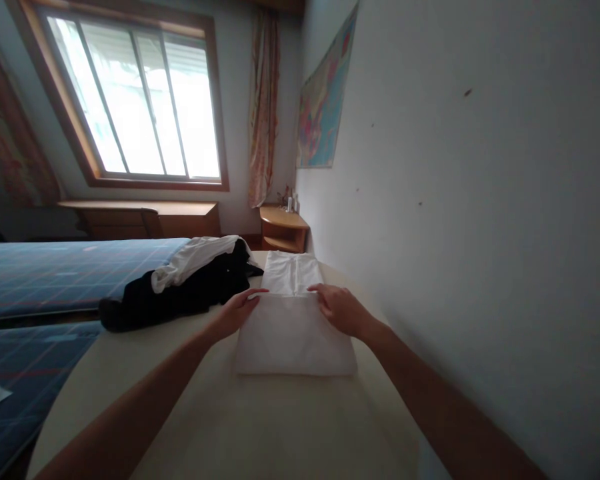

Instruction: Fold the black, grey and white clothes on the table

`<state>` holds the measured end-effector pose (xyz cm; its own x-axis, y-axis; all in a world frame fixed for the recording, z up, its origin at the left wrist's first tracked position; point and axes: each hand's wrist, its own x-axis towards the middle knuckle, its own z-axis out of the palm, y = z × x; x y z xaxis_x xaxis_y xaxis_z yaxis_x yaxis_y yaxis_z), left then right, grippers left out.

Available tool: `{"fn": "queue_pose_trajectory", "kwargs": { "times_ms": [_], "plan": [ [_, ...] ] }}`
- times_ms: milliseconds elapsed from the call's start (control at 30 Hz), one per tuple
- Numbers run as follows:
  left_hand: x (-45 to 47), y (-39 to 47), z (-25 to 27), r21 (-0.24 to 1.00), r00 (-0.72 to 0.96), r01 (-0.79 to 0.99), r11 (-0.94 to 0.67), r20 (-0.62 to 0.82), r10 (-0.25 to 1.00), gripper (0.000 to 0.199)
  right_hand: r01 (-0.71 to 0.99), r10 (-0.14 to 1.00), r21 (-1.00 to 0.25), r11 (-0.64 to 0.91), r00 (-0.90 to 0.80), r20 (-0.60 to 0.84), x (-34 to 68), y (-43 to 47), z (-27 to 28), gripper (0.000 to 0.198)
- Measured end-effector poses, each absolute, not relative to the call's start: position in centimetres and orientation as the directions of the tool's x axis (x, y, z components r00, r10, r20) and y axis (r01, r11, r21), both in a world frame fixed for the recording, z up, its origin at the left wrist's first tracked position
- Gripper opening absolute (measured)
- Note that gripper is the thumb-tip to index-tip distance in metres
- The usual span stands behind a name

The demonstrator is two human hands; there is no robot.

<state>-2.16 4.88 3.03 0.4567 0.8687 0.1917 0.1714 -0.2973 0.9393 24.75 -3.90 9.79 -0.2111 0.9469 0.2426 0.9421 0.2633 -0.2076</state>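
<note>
A white garment, folded into a long narrow shape, lies flat on a round cream table. Its near part is doubled over, and the edge of that flap runs across between my hands. At the left end of this edge, my left hand grips the cloth between thumb and fingers. My right hand pinches the same edge at its right end, fingers bent over the fabric. Beyond the flap, the far part of the garment shows a seam down its middle.
A heap of black clothing with a white garment over it lies at the table's left. Blue plaid beds stand left. A wall runs close on the right. A small corner shelf stands behind.
</note>
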Motion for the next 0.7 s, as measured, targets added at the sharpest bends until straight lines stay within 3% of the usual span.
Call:
{"fn": "queue_pose_trajectory", "kwargs": {
  "times_ms": [133, 267, 367, 433, 567, 700],
  "plan": [
    [-2.1, 5.1, 0.6, 0.786, 0.400, 0.407, -0.465, 0.305, 0.864, 0.062, 0.945, 0.946, -0.190, 0.267, -0.219, 0.238, 25.0, -3.1, 5.3, 0.047],
    [-3.0, 1.7, 0.6, 0.517, 0.599, 0.473, -0.713, 0.405, 0.691, 0.047, 0.884, 0.907, -0.239, 0.402, -0.348, 0.237, 24.8, -5.7, 2.9, 0.036],
    [-3.3, -1.6, 1.6, 0.387, 0.809, 0.358, -0.850, 0.327, 0.489, 0.038, 0.806, 0.845, -0.261, 0.532, -0.484, 0.229, 24.4, -8.4, 2.7, 0.039],
    [-3.2, -3.0, 2.0, 0.280, 0.866, 0.352, -0.893, 0.265, 0.424, 0.036, 0.794, 0.825, -0.227, 0.563, -0.529, 0.199, 24.2, -9.9, 2.6, 0.041],
    [-2.6, -3.6, 1.8, 0.078, 0.888, 0.413, -0.908, 0.190, 0.420, 0.024, 0.839, 0.844, -0.108, 0.533, -0.518, 0.137, 24.1, -11.2, 1.5, 0.021],
    [-2.4, -3.7, 2.3, 0.051, 0.890, 0.437, -0.898, 0.123, 0.440, 0.015, 0.860, 0.860, -0.048, 0.507, -0.502, 0.089, 24.0, -11.6, 1.6, 0.023]
  ]
}}
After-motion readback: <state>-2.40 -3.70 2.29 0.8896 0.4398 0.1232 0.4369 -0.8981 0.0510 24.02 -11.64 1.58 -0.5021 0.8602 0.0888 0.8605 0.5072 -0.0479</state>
